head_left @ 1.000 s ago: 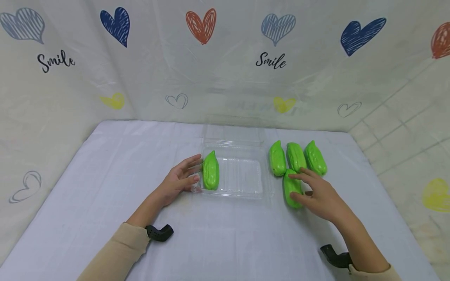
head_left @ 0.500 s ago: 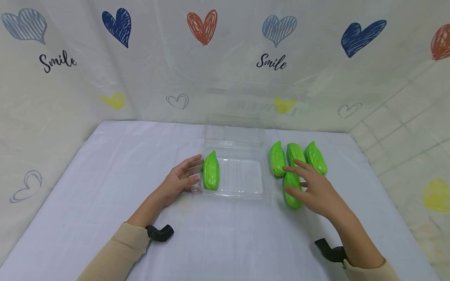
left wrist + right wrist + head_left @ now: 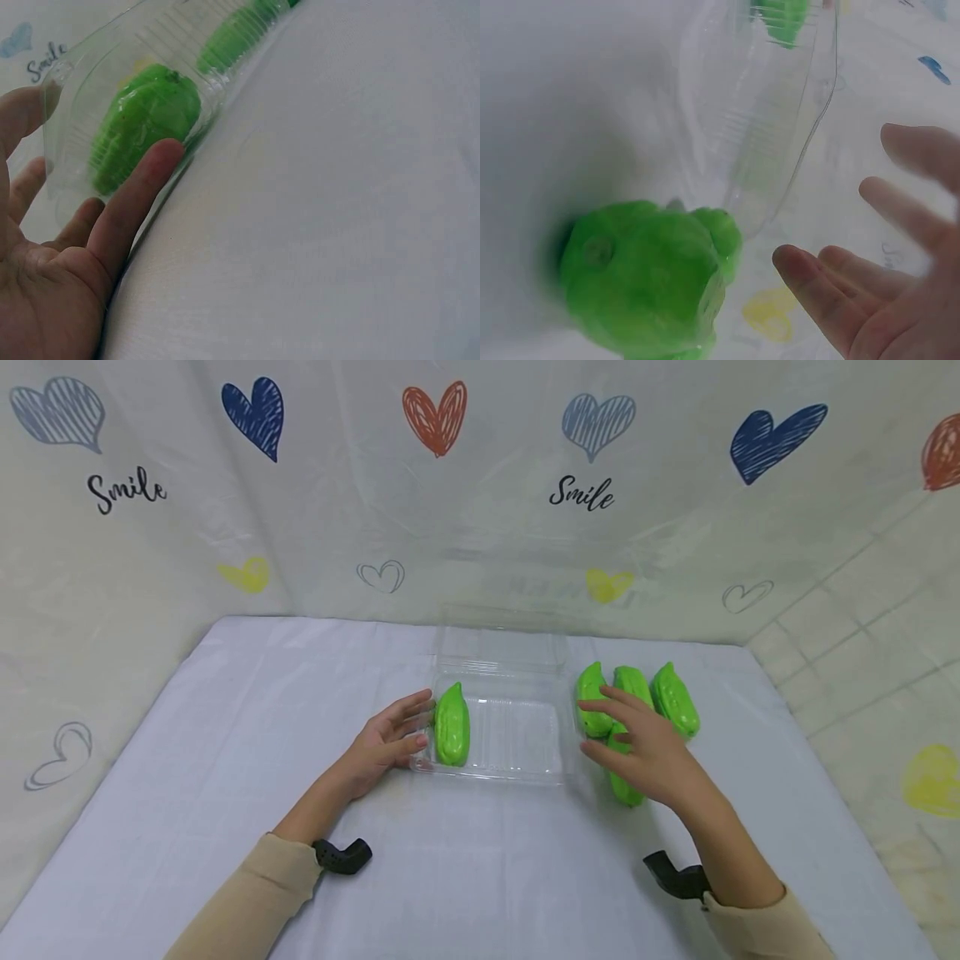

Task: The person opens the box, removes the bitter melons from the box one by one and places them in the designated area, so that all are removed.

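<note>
A clear plastic clamshell box (image 3: 517,739) lies on the table with its lid (image 3: 498,647) folded back. Inside, along its left wall, rests one glossy green, ridged vegetable-shaped piece (image 3: 452,731) with a pointed tip. My left hand (image 3: 378,743) is at the box's left front corner, fingers extended along the side and thumb near the front wall. To the right, my right hand (image 3: 648,747) hovers with spread fingers, holding nothing. Beneath and behind it lie several similar green pieces (image 3: 677,702), partly hidden by it; the right wrist view shows one green piece (image 3: 645,277) close up.
White cloth (image 3: 465,877) covers the table. A pale curtain (image 3: 480,527) printed with hearts hangs behind and at the sides. Black curved wrist mounts (image 3: 343,856) stick out from both wrists.
My right hand has shifted left and slightly up, from over the front green piece toward the box, with nothing in it. The left hand stays at the box; the green pieces have not moved.
</note>
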`<state>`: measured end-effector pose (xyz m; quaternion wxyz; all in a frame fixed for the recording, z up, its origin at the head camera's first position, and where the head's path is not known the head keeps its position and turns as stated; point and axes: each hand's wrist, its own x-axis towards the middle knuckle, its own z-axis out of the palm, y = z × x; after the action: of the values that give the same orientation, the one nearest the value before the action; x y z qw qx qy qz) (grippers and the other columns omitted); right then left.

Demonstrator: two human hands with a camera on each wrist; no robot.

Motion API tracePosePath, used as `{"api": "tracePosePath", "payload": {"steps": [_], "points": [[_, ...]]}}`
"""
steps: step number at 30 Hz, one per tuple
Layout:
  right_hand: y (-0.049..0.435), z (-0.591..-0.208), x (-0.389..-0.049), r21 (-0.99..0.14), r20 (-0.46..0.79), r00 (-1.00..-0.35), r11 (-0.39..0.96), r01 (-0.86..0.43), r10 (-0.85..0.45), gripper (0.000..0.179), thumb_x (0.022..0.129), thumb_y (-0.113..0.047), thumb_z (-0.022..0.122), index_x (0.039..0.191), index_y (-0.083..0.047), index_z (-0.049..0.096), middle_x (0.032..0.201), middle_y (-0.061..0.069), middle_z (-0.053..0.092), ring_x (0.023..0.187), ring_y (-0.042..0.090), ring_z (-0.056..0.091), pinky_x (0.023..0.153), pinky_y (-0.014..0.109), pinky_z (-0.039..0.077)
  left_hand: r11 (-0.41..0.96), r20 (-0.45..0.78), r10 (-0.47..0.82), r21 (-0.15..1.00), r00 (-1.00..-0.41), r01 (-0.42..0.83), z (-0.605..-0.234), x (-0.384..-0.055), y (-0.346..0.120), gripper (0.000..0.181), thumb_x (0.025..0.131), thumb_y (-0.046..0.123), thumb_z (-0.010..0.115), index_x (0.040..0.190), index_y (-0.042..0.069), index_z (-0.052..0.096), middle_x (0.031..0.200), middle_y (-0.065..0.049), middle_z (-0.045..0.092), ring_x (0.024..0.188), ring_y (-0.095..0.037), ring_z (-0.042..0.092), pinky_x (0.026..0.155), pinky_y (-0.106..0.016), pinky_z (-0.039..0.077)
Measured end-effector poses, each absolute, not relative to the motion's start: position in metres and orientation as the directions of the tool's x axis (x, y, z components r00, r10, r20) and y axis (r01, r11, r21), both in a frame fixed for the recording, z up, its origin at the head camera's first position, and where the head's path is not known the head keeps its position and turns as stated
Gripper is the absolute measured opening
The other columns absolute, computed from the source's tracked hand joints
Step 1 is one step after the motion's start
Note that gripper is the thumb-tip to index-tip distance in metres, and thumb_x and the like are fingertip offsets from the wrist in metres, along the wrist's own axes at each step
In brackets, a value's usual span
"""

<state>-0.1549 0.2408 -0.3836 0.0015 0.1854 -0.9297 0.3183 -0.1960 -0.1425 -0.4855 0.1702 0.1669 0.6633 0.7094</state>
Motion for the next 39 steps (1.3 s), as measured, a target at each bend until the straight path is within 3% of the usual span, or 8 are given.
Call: {"api": "tracePosePath", "payload": {"steps": [5,11,29,39], "points": [[0.232,-0.384,-0.159,-0.626,0.127,-0.925,0.695,-0.355,-0.358,0.049,0.094,-0.027,0.071,0.139,-0.016,0.057,0.158,0.016,0.035,0.138,0.039,0.043,0.089,0.051,0.055,-0.067,0.010,0.464,0.997,-0.886,-0.025,-0.484,-0.195,-0.143,0.071,0.096,0.015,0.065,0.157,0.015,0.029,0.161,-0.009,0.031,0.147,-0.034,0.031,0.092,-0.037,0.055],[0.217,-0.383,-0.163,-0.641,0.143,-0.917,0.671,-0.372,-0.372,0.050,0.092,-0.025,0.072,0.139,-0.015,0.058,0.158,0.015,0.036,0.141,0.037,0.040,0.089,0.050,0.056,-0.065,0.010,0.466,0.998,-0.885,-0.023,-0.483,-0.194,-0.143,0.072,0.096,0.015,0.066,0.157,0.016,0.029,0.160,-0.009,0.031,0.147,-0.034,0.031,0.092,-0.037,0.055],[0.175,-0.382,-0.167,-0.688,0.120,-0.910,0.628,-0.365,-0.397,0.049,0.091,-0.025,0.072,0.138,-0.020,0.058,0.157,0.009,0.037,0.138,0.031,0.046,0.092,0.046,0.055,-0.071,0.017,0.468,0.997,-0.883,-0.019,-0.484,-0.195,-0.143,0.072,0.095,0.017,0.067,0.157,0.016,0.030,0.160,-0.009,0.031,0.146,-0.035,0.032,0.092,-0.038,0.055],[0.158,-0.388,-0.173,-0.693,0.114,-0.895,0.611,-0.383,-0.431,0.050,0.092,-0.025,0.072,0.139,-0.019,0.057,0.157,0.010,0.037,0.142,0.030,0.040,0.094,0.046,0.054,-0.078,0.023,0.470,0.997,-0.882,-0.016,-0.486,-0.196,-0.143,0.072,0.095,0.017,0.067,0.157,0.017,0.031,0.160,-0.009,0.031,0.146,-0.035,0.032,0.092,-0.037,0.055]]}}
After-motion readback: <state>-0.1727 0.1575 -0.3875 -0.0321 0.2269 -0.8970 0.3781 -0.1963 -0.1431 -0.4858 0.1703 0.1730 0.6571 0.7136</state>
